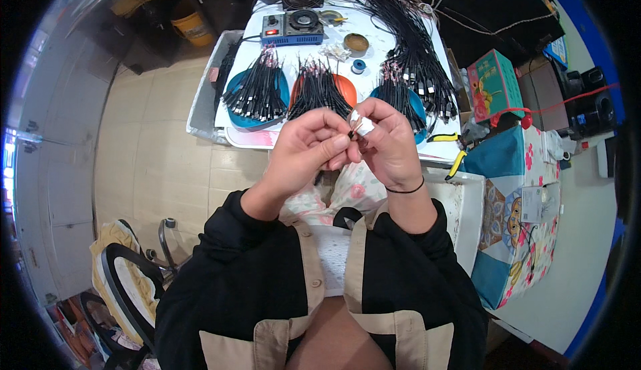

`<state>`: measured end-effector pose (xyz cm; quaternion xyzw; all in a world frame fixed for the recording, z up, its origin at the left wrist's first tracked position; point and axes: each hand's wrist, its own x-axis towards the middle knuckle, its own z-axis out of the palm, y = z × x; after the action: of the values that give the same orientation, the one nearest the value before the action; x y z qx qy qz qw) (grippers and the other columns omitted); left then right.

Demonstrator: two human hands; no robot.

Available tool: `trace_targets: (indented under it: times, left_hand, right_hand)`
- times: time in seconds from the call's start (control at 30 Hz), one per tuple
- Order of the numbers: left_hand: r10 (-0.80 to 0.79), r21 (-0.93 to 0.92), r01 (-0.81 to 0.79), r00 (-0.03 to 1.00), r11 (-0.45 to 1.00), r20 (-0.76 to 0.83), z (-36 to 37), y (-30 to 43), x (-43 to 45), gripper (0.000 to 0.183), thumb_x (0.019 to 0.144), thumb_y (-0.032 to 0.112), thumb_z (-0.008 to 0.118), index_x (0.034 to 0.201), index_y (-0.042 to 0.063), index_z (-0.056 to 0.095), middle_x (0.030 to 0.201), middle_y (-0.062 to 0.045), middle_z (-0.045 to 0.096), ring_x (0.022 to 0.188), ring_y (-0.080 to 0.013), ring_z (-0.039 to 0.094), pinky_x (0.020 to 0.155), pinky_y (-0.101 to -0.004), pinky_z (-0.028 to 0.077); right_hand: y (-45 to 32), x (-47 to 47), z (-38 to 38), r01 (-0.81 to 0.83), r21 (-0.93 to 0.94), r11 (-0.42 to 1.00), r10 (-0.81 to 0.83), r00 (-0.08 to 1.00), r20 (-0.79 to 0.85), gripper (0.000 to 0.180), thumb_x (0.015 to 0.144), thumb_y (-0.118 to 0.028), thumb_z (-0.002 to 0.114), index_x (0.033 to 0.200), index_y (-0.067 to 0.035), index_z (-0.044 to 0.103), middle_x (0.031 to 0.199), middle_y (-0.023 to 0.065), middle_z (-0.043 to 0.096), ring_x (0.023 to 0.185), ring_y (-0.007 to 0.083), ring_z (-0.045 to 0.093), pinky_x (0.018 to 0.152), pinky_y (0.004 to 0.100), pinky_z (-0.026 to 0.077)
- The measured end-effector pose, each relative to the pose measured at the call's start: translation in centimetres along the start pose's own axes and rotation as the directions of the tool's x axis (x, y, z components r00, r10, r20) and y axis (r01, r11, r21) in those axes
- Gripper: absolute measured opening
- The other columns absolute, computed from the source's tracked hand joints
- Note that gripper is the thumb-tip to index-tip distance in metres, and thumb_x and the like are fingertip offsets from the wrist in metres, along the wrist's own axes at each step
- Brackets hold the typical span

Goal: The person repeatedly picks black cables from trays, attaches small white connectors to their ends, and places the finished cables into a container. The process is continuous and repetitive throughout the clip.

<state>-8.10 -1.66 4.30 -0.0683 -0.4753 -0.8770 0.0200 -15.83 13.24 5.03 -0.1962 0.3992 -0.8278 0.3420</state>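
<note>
Between thumb and fingers my left hand [316, 142] pinches the end of a black cable [351, 134], whose thin bare-looking wires fan out towards the right. My right hand [388, 137] meets it there, its fingertips at those wires; a white wrap [362, 122] covers part of a finger or thumb. Just beyond my hands lie three bundles of short black cables with plugs: one on a blue plate [234, 89], one on an orange plate [345, 89], one on another blue plate [419, 112]. Pinkish wire ends point away from me.
A solder pot with a red switch [293, 28] stands on the white table [250, 59], near a round tin [356, 43] and a small blue spool [358, 66]. Long black cables [400, 24] drape at the back right. Yellow-handled pliers [455, 163] rest at the right edge.
</note>
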Motion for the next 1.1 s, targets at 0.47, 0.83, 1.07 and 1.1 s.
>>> trace_targets:
  times: [0.47, 0.83, 1.07, 1.1]
  left_hand:
    - [-0.109, 0.282, 0.095, 0.993, 0.955, 0.036, -0.8, -2.1, 0.3, 0.017, 0.095, 0.007, 0.054, 0.103, -0.004, 0.063, 0.08, -0.008, 0.066, 0.062, -0.0042, 0.048, 0.055, -0.0188, 0.038]
    - [-0.087, 0.216, 0.112, 0.989, 0.97, -0.12, -0.9, -4.1, 2.1, 0.017, 0.097, 0.009, 0.051, 0.103, -0.004, 0.06, 0.084, -0.014, 0.068, 0.053, -0.004, 0.041, 0.05, -0.0182, 0.034]
    - [-0.127, 0.184, 0.165, 0.971, 0.969, -0.201, -1.5, -4.4, 2.0, 0.019, 0.096, 0.011, 0.055, 0.103, -0.005, 0.062, 0.088, -0.012, 0.069, 0.06, -0.0051, 0.051, 0.055, -0.0179, 0.041]
    - [-0.121, 0.171, 0.157, 0.971, 0.973, -0.205, -1.6, -4.6, 2.0, 0.02, 0.096, 0.011, 0.055, 0.103, -0.005, 0.062, 0.088, -0.012, 0.069, 0.061, -0.006, 0.052, 0.055, -0.0185, 0.042]
  right_hand:
    - [0.9, -1.2, -7.0, -0.167, -0.06, 0.984, 0.167, 0.986, 0.0, 0.031, 0.09, -0.008, 0.058, 0.12, -0.005, 0.051, 0.103, 0.0044, 0.059, 0.088, 0.0094, 0.058, 0.072, 0.024, 0.05]
    - [-2.3, 3.2, -19.5, -0.458, -0.889, -0.004, -0.312, 0.845, -0.434, 0.021, 0.079, -0.02, 0.062, 0.08, -0.001, 0.071, 0.081, 0.0177, 0.069, 0.077, 0.0334, 0.067, 0.073, 0.0394, 0.053]
    - [-2.4, 2.8, -17.8, -0.4, -0.915, 0.048, -0.411, 0.827, -0.383, 0.018, 0.082, -0.016, 0.065, 0.085, 0.002, 0.067, 0.072, 0.0135, 0.068, 0.065, 0.0239, 0.067, 0.063, 0.0333, 0.051]
    - [-2.3, 2.8, -17.3, -0.38, -0.925, 0.022, -0.423, 0.835, -0.353, 0.018, 0.082, -0.017, 0.065, 0.083, 0.0, 0.067, 0.072, 0.014, 0.068, 0.067, 0.0265, 0.066, 0.064, 0.0356, 0.051]
